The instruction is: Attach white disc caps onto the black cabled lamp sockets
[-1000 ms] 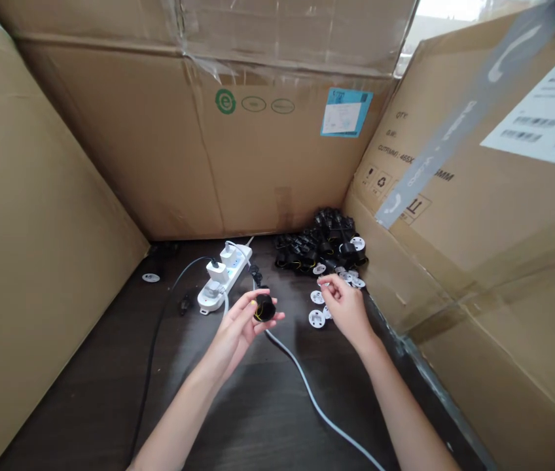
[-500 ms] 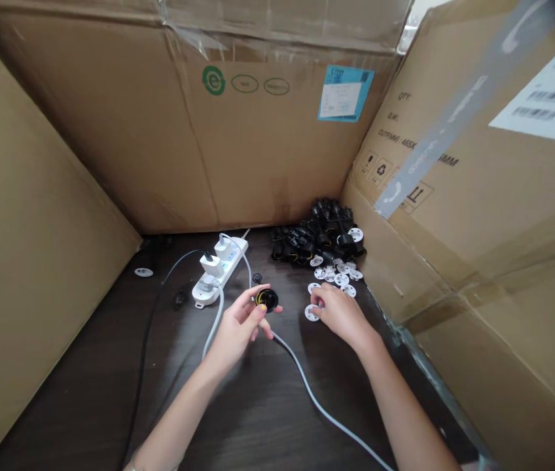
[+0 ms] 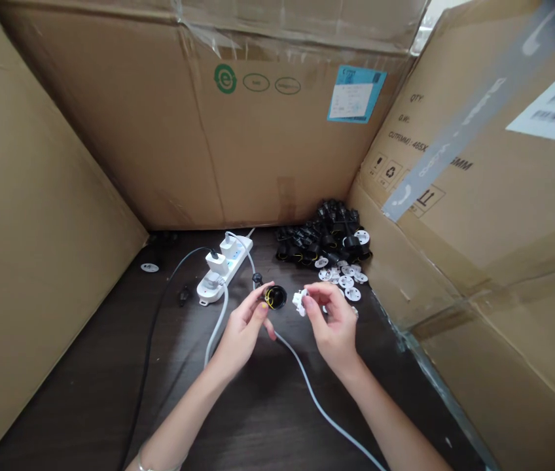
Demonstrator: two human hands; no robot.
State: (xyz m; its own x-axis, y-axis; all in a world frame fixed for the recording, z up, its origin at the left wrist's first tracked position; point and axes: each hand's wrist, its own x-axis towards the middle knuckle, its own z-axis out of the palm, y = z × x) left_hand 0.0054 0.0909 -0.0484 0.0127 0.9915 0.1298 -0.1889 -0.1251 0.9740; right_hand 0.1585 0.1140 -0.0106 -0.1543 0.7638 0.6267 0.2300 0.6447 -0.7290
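My left hand (image 3: 245, 327) pinches a small black round housing (image 3: 276, 297) with yellow wire showing inside, its opening turned to the right. My right hand (image 3: 334, 320) holds a small white round disc part (image 3: 300, 301) between thumb and fingers, a short gap away from the black housing. Both hands hover above the dark wooden table (image 3: 110, 392). Behind them lies a heap of black housings (image 3: 319, 235), and several loose white discs (image 3: 343, 278) are scattered in front of that heap.
A white power strip (image 3: 223, 269) with plugged-in adapters lies left of the hands; its grey cable (image 3: 317, 402) runs under them to the front. A black cable (image 3: 147, 356) runs along the left. Cardboard boxes (image 3: 258, 144) wall in the table on three sides. One white disc (image 3: 149, 267) lies far left.
My right hand picked a white disc off the table and brought it left and up toward the black housing. My left hand turned the housing's opening toward it.
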